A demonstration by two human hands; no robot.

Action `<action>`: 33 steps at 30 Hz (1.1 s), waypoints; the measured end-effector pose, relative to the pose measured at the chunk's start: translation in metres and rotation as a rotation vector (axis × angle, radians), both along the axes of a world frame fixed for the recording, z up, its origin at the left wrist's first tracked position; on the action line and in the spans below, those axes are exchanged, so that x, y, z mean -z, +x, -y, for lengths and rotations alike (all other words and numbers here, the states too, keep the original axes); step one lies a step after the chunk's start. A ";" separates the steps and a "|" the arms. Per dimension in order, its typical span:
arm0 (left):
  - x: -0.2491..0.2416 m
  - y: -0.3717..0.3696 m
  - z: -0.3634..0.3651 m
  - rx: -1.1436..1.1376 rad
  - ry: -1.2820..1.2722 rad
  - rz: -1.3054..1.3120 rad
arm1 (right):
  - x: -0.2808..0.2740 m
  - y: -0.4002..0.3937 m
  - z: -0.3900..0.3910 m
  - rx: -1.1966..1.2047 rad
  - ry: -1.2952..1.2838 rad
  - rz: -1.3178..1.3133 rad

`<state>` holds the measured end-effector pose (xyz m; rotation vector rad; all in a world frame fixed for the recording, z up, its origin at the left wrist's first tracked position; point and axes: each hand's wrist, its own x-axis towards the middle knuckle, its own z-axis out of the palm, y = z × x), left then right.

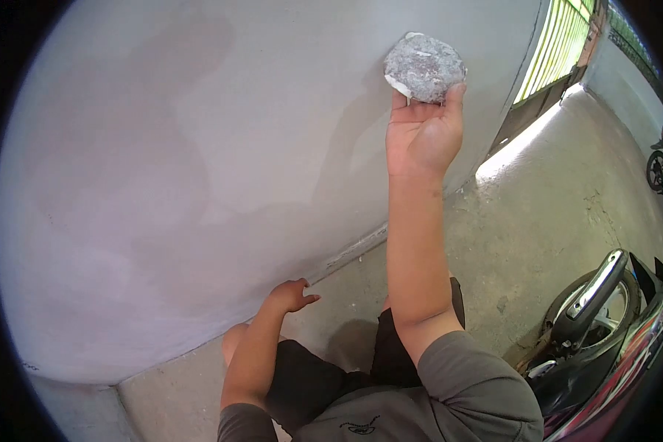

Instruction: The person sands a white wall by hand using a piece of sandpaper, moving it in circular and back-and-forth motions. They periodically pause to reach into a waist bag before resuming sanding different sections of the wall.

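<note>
A round, flat disc (424, 68) with a mottled grey and white face is held up against the pale wall (272, 96), near the top of the view. My right hand (425, 132) grips its lower edge, with the thumb at the right side and the fingers partly hidden behind it. Low at the wall's foot, my left hand (295, 295) holds nothing, its thumb and fingers apart, near my knee.
A motorbike (589, 317) stands at the lower right on the concrete floor (523, 243). Another motorbike (661, 168) is at the far right. Beyond the wall's right edge is a barred gate (560, 44). A wall corner shows at lower left.
</note>
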<state>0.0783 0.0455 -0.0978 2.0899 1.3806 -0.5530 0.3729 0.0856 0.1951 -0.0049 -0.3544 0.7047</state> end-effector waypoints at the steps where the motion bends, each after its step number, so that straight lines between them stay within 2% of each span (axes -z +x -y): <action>1: 0.001 -0.001 0.000 0.000 0.005 0.002 | 0.000 0.000 0.000 0.021 0.005 0.024; 2: 0.003 -0.002 0.001 -0.002 0.002 0.001 | 0.002 -0.001 0.000 0.019 0.003 0.024; 4: -0.001 0.001 0.001 -0.014 -0.013 -0.010 | 0.006 -0.002 -0.001 0.517 -0.170 0.317; 5: -0.001 0.001 0.001 -0.020 -0.015 -0.009 | 0.008 -0.002 -0.004 0.511 -0.172 0.319; 7: -0.002 0.000 0.001 -0.007 -0.001 0.002 | 0.013 0.001 -0.017 1.019 -0.267 0.624; 8: -0.003 0.000 0.002 -0.013 -0.004 0.001 | 0.020 0.003 -0.026 1.013 -0.268 0.625; 10: -0.004 0.000 0.003 -0.042 -0.015 0.012 | 0.041 0.004 -0.045 1.154 -0.458 0.880; 12: -0.004 -0.002 0.004 -0.041 -0.018 0.012 | 0.055 -0.010 -0.058 1.103 -0.455 0.901; 14: -0.004 -0.003 0.003 -0.039 -0.022 0.013 | 0.063 -0.025 -0.067 1.340 -0.379 0.977; 19: -0.007 -0.001 -0.001 -0.027 -0.057 0.017 | 0.058 -0.059 -0.054 1.237 -0.206 1.125; 22: -0.010 0.001 0.002 -0.030 -0.031 0.025 | 0.059 -0.039 -0.059 1.248 -0.174 1.165; 24: -0.009 0.000 0.002 -0.035 -0.032 0.034 | 0.064 -0.014 -0.068 1.238 -0.377 0.972; 26: -0.007 -0.003 0.002 -0.049 -0.036 0.051 | 0.076 0.013 -0.072 1.112 -0.619 0.813; 27: -0.007 -0.004 0.001 -0.035 -0.021 0.057 | 0.076 0.018 -0.069 1.100 -0.619 0.826; 29: -0.007 -0.003 -0.001 -0.020 -0.014 0.067 | 0.076 0.027 -0.064 0.758 -0.719 0.517; 30: -0.011 0.000 -0.002 -0.028 -0.020 0.048 | 0.078 0.025 -0.067 0.757 -0.724 0.525; 32: -0.012 0.004 0.000 -0.031 -0.036 0.030 | 0.082 0.011 -0.075 1.108 -0.620 0.787; 33: -0.011 0.006 0.000 -0.028 -0.018 0.036 | 0.079 -0.006 -0.074 1.200 -0.496 0.865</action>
